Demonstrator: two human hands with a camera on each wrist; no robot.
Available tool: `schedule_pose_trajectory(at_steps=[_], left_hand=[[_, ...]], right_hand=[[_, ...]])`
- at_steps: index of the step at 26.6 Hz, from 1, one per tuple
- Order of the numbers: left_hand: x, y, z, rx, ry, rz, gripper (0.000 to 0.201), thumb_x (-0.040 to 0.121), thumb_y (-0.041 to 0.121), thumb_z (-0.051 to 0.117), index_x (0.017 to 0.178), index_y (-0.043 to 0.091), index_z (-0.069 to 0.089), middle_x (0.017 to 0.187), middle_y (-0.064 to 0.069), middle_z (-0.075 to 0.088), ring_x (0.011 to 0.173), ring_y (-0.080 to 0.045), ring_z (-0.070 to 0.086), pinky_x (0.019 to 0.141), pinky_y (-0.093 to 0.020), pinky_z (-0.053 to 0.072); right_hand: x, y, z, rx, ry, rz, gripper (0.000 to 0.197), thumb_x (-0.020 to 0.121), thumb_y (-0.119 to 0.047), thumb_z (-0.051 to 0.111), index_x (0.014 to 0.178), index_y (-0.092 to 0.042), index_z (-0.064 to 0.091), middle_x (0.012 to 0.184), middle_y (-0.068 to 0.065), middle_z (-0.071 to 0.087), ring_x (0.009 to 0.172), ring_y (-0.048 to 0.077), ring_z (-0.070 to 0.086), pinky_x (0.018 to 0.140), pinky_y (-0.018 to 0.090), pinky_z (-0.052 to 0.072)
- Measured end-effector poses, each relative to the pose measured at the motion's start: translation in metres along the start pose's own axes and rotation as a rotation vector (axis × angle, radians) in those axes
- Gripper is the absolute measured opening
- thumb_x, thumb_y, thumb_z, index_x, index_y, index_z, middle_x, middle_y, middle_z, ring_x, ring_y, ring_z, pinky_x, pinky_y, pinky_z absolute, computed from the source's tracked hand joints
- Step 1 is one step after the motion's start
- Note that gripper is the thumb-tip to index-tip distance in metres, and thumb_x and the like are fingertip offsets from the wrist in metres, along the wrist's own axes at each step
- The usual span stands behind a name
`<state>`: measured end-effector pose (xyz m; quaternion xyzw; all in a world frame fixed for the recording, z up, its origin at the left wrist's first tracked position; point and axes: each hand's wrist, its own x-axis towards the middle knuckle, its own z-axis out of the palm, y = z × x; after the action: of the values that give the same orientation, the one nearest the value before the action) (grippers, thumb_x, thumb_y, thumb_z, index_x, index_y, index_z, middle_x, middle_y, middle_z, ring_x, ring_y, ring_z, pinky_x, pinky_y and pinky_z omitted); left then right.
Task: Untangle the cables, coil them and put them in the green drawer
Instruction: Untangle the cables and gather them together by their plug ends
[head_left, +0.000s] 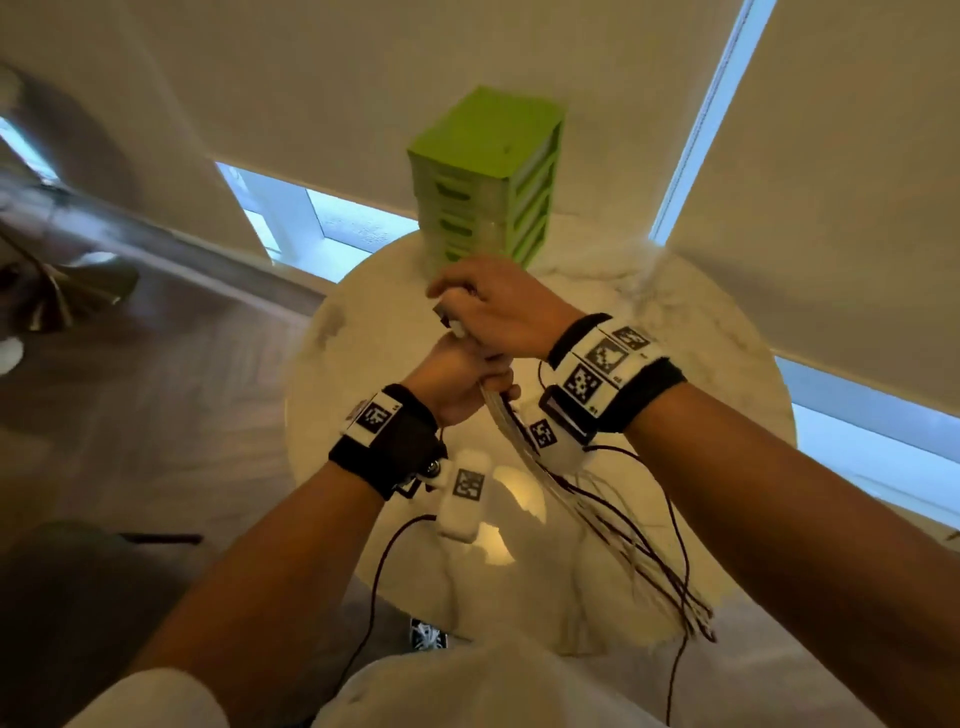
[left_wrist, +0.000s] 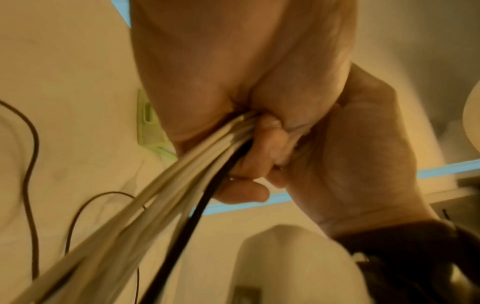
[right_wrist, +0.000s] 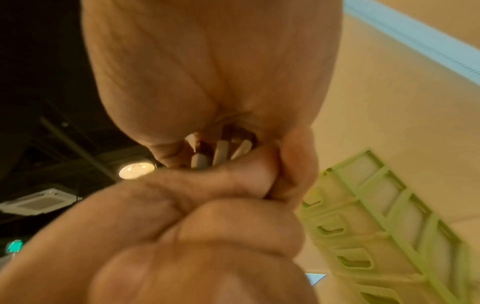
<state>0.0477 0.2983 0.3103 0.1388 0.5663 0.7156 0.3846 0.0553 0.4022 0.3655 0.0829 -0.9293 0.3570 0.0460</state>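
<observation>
— Where your two fists stack above the table, what do you have in them?

— You hold the cables (head_left: 571, 493), a bundle of pale strands with dark ones among them. Your left hand (head_left: 457, 379) is the lower fist, fingers curled tight around the bundle. Your right hand (head_left: 498, 312) sits directly on top of it, touching, fingers wrapped around the upper ends.

— Where does the bundle go from the grip?

— Below your left fist it fans out down and to your right, its loose ends trailing past the near edge of the round marble table (head_left: 363, 364). It looks streaked and blurred there, so you cannot count strands.

— What do the wrist views add?

— From the left wrist, you see the pale strands and one black strand leave between your curled fingers (left_wrist: 262, 148). From the right wrist, you see several pale connector tips (right_wrist: 221, 152) poking out inside the right fist, which the head view hides behind your knuckles.

— And around the grip?

— Beyond your hands, at the table's far side, stands the green drawer unit (head_left: 488, 176), its drawers pushed in. Your hands cover its lowest front. Thin dark wires from the wrist bands (head_left: 613, 374) hang beneath your forearms, near the cable bundle.
</observation>
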Motion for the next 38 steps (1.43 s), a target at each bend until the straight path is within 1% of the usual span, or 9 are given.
schedule_pose_trajectory(at_steps=[5,8,16,18,21,27,32,35,38], left_hand=[[0.007,0.007,-0.055,0.252,0.132,0.124,0.044,0.101,-0.008,0.017,0.082,0.024,0.039,0.070,0.017,0.058,0.055,0.008,0.058,0.056,-0.009,0.048],[0.011,-0.001,-0.084,0.164,0.141,0.074,0.030,0.100,-0.007,0.030,0.087,0.015,0.046,0.078,0.000,0.055,0.058,-0.001,0.059,0.055,-0.019,0.051],[0.009,-0.009,-0.115,-0.012,0.048,-0.191,0.033,0.098,0.003,0.041,0.068,0.016,0.037,0.051,0.006,0.019,0.046,-0.009,0.015,0.050,-0.029,0.013],[0.007,-0.013,-0.122,-0.176,0.008,-0.199,0.013,0.090,0.007,0.054,0.080,0.014,0.051,0.051,0.006,0.018,0.042,-0.008,0.014,0.043,-0.023,0.014],[0.003,-0.022,-0.131,-0.308,0.007,-0.186,0.039,0.079,-0.001,0.063,0.116,0.010,0.053,0.050,0.007,0.023,0.038,-0.005,0.019,0.038,-0.019,0.021],[-0.001,-0.027,-0.128,-0.290,-0.010,-0.065,0.031,0.073,-0.009,0.052,0.090,0.017,0.054,0.048,0.006,0.030,0.037,-0.005,0.025,0.039,-0.019,0.022],[-0.004,-0.027,-0.125,-0.259,-0.025,-0.021,0.031,0.069,-0.013,0.049,0.075,0.017,0.056,0.048,0.006,0.035,0.036,-0.005,0.026,0.039,-0.018,0.024],[-0.007,-0.025,-0.123,-0.229,-0.037,-0.027,0.039,0.067,-0.013,0.048,0.068,0.022,0.065,0.047,0.008,0.039,0.036,-0.004,0.028,0.040,-0.018,0.025],[-0.010,-0.022,-0.122,-0.229,-0.073,-0.040,0.037,0.067,-0.013,0.048,0.064,0.022,0.059,0.049,0.010,0.042,0.036,-0.003,0.030,0.041,-0.018,0.026]], right_hand=[[0.033,0.002,0.053,-0.163,-0.003,-0.052,0.042,0.094,-0.045,0.038,0.105,-0.015,0.065,0.101,0.004,0.061,0.092,0.019,0.056,0.085,0.037,0.045],[0.053,0.000,0.076,-0.199,-0.016,-0.041,0.041,0.096,-0.039,0.033,0.102,-0.013,0.064,0.097,0.004,0.058,0.089,0.020,0.055,0.083,0.038,0.045],[0.065,0.003,0.087,0.248,0.018,0.218,0.036,0.102,-0.034,0.039,0.097,-0.008,0.063,0.093,0.007,0.061,0.081,0.014,0.056,0.077,0.028,0.047],[0.059,0.011,0.074,0.673,0.125,0.369,0.030,0.103,-0.032,0.035,0.108,-0.017,0.060,0.104,0.007,0.060,0.088,0.013,0.058,0.076,0.025,0.051],[0.051,0.030,0.062,0.543,0.067,0.305,0.017,0.099,-0.017,0.048,0.105,-0.015,0.064,0.097,0.002,0.067,0.090,0.014,0.066,0.079,0.031,0.050],[0.046,0.018,0.062,0.466,-0.145,0.096,0.015,0.094,-0.001,0.054,0.106,-0.006,0.062,0.086,0.005,0.069,0.074,0.002,0.064,0.068,0.011,0.046],[0.041,0.006,0.063,0.586,-0.211,0.126,0.027,0.092,0.008,0.044,0.090,-0.012,0.061,0.080,0.003,0.064,0.066,-0.002,0.056,0.059,0.011,0.040],[0.039,0.003,0.064,0.607,-0.193,0.124,0.023,0.084,0.000,0.045,0.079,-0.012,0.064,0.082,0.016,0.063,0.069,0.016,0.051,0.060,0.023,0.039],[0.035,0.002,0.065,0.663,-0.128,0.191,0.017,0.093,0.001,0.047,0.094,-0.010,0.060,0.077,0.010,0.067,0.066,0.014,0.058,0.057,0.027,0.043]])
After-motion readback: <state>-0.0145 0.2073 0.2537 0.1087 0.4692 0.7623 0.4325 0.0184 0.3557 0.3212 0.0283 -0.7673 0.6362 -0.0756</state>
